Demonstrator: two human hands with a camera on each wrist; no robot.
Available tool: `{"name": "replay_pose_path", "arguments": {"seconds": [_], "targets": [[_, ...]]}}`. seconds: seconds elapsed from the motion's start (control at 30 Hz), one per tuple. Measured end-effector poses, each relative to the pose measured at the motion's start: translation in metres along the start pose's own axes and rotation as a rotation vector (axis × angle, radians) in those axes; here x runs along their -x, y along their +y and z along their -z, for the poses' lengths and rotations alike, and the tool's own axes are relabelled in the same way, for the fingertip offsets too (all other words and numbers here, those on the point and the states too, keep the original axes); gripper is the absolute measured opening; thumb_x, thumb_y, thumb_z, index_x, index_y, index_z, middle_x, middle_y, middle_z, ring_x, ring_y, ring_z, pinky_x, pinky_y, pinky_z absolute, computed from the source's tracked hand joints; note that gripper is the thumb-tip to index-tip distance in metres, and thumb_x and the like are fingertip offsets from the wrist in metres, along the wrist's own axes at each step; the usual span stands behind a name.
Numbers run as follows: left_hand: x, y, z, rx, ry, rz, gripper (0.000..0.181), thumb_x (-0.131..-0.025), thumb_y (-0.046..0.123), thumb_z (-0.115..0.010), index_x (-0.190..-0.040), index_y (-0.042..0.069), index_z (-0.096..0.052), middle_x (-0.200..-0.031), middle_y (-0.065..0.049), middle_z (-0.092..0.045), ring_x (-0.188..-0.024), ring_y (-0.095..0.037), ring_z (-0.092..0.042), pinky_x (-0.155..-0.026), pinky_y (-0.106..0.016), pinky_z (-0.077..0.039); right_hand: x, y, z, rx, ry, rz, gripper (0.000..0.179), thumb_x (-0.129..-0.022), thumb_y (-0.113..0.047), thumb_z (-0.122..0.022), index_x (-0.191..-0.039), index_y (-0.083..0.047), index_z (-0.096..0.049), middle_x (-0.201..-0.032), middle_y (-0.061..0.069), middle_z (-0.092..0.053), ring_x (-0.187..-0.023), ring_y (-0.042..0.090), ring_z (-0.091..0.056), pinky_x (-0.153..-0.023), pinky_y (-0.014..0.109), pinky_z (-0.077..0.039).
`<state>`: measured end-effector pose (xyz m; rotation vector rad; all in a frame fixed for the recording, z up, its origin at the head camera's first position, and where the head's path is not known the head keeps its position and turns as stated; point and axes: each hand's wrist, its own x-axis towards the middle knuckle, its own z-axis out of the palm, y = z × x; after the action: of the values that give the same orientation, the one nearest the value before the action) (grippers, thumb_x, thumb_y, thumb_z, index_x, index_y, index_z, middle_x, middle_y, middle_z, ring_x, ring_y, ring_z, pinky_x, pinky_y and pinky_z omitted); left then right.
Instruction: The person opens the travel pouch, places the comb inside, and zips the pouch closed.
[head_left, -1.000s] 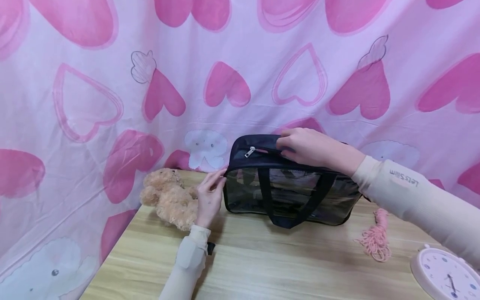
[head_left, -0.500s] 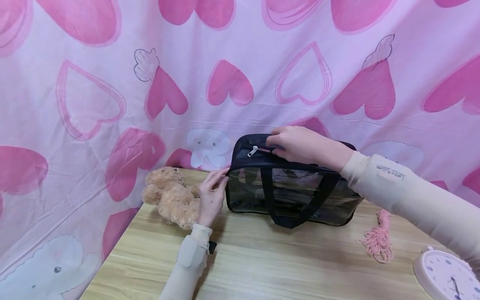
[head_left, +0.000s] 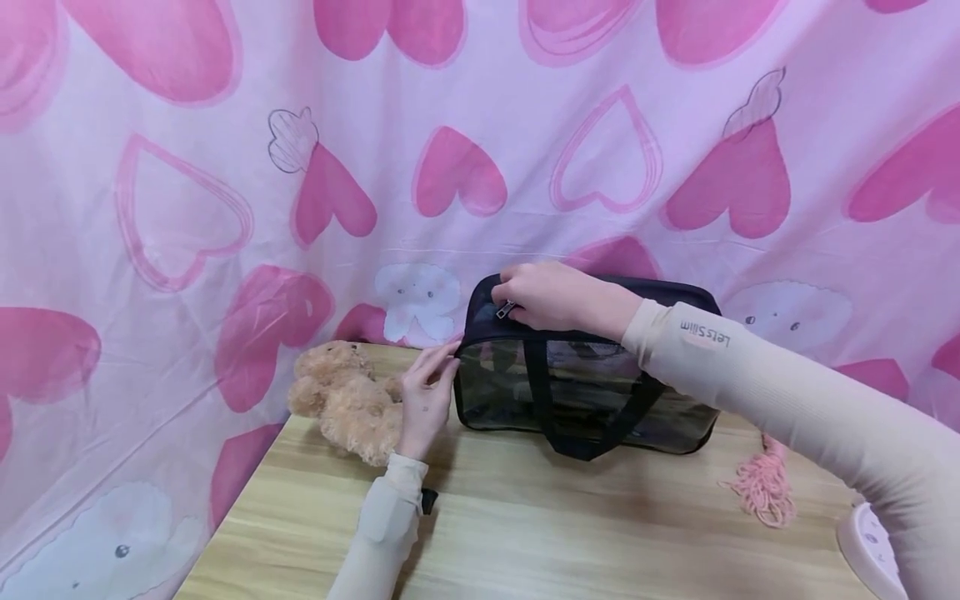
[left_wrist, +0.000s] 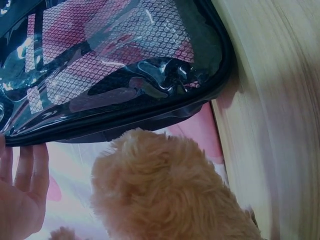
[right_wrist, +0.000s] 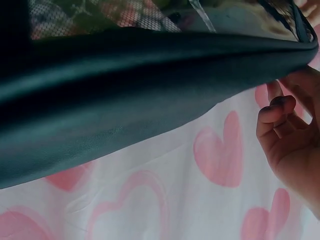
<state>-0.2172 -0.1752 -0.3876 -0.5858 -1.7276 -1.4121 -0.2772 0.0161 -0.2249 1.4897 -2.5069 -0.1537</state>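
Observation:
A black bag with see-through smoky panels and dark strap handles stands on the table. My left hand pinches its left upper corner; in the left wrist view, the fingers of that hand meet the dark piped edge. Over the bag's top, my right hand has its fingers curled at the metal zipper pull, whose tab shows between thumb and forefinger. In the right wrist view, the hand is bent in at the far end of the dark top, and the pull is hidden there.
A fluffy tan plush toy lies by my left hand. Pink yarn and a pale pink clock, partly covered by my right sleeve, are on the right of the wooden table. A heart-print curtain hangs behind.
My right hand has slid left along the bag's top as far as the zipper pull, and its sleeve now covers more of the clock. My left hand stays at the corner.

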Motion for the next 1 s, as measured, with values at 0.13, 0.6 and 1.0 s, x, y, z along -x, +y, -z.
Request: {"name": "replay_pose_path", "arguments": {"seconds": [0.13, 0.6, 1.0], "targets": [[0.001, 0.0, -0.001, 0.013, -0.004, 0.008, 0.024, -0.081, -0.017, -0.063, -0.104, -0.011, -0.067, -0.097, -0.021, -0.066, -0.076, -0.031, -0.064, -0.07, -0.025, -0.053, -0.003, -0.001, -0.004, 0.012, -0.026, -0.013, 0.008, -0.084, -0.007, -0.069, -0.092, -0.009, -0.068, -0.083, 0.007, -0.056, -0.074, 0.025, -0.059, -0.067, 0.04, -0.05], [0.001, 0.001, -0.001, 0.022, 0.007, 0.036, 0.022, -0.081, -0.018, -0.062, -0.102, -0.014, -0.066, -0.096, -0.022, -0.065, -0.078, -0.032, -0.064, -0.071, -0.021, -0.052, -0.019, -0.004, -0.01, 0.127, -0.044, 0.003, 0.008, -0.085, -0.003, -0.065, -0.082, -0.01, -0.067, -0.081, 0.007, -0.056, -0.068, 0.027, -0.059, -0.059, 0.042, -0.05], [0.004, -0.01, -0.001, 0.029, 0.012, 0.024, 0.023, -0.083, -0.014, -0.063, -0.105, -0.01, -0.067, -0.098, -0.018, -0.066, -0.078, -0.027, -0.064, -0.071, -0.022, -0.052, -0.016, 0.007, -0.004, 0.056, -0.045, -0.028, 0.011, -0.082, -0.01, -0.064, -0.076, -0.011, -0.054, -0.078, 0.003, -0.052, -0.07, 0.024, -0.057, -0.062, 0.04, -0.048]]}}
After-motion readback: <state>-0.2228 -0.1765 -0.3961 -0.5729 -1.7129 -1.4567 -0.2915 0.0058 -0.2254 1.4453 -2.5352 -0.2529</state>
